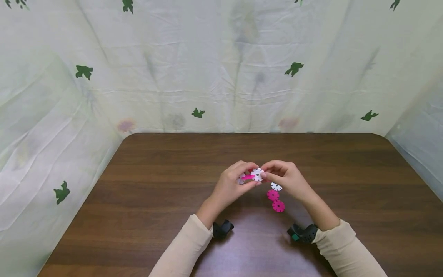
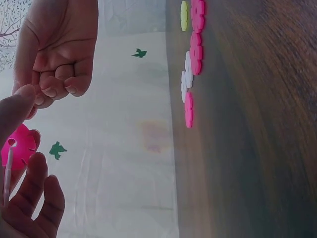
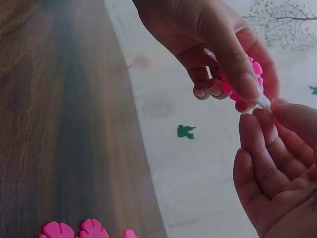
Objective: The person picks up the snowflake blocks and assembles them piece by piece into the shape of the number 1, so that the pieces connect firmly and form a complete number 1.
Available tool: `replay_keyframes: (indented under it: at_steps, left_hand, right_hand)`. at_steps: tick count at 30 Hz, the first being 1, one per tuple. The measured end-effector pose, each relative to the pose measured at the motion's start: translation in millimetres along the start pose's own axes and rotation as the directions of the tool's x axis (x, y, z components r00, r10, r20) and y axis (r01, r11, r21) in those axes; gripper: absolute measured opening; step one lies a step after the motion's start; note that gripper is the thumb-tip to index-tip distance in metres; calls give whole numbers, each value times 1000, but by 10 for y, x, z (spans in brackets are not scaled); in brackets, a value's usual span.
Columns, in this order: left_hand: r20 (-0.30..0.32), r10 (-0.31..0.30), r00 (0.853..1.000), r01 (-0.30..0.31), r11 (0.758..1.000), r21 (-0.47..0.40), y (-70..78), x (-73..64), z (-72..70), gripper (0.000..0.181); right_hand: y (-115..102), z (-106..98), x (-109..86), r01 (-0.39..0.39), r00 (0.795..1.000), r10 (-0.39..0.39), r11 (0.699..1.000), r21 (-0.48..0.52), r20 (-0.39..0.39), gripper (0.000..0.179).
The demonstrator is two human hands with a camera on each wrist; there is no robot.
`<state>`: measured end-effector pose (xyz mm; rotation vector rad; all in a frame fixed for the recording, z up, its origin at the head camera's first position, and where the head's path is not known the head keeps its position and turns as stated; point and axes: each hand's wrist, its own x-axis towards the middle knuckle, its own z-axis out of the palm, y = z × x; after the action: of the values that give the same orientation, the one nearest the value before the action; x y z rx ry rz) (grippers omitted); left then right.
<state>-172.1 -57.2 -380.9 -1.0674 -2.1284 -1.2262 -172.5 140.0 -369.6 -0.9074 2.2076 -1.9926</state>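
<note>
Above the table, both hands meet at a small cluster of notched plastic discs. My left hand (image 1: 231,181) holds the cluster between thumb and fingers: a pink disc (image 1: 247,177) seen nearly edge-on, with a white disc (image 1: 241,179) on its left and another white disc (image 1: 257,174) on its right. My right hand (image 1: 290,177) pinches the right-hand white disc at its edge between thumb and fingertips. In the left wrist view, the pink disc (image 2: 22,147) shows its center hole, and a white disc (image 2: 8,178) stands edge-on against it.
Loose discs lie on the brown table (image 1: 155,200) below the right hand: a white disc (image 1: 276,187) and two pink discs, one (image 1: 273,195) behind the other (image 1: 278,206). The left wrist view also shows a yellow disc (image 2: 184,16). A pale curtain (image 1: 214,57) hangs behind the table.
</note>
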Motion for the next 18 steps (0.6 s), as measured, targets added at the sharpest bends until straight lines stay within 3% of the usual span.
replay_keyframes:
  at_steps: [6,12,18]
  left_hand:
    - [-9,-7,1000,7,1000,-5,-4,0,-2,35]
    - [-14,-4,1000,4,1000,16,-27,-5,2,37]
    - [-11,-2,1000,2,1000,17,-24,0,-3,38]
  right_hand:
    - [-61,-45,-49,-12,1000,8,990,-142,-27,18]
    - [-94,-126,-162,-29,999,22,976,-215,-37,27]
    - [-54,-198,-307,16,1000,-24,939,-343,-20,36]
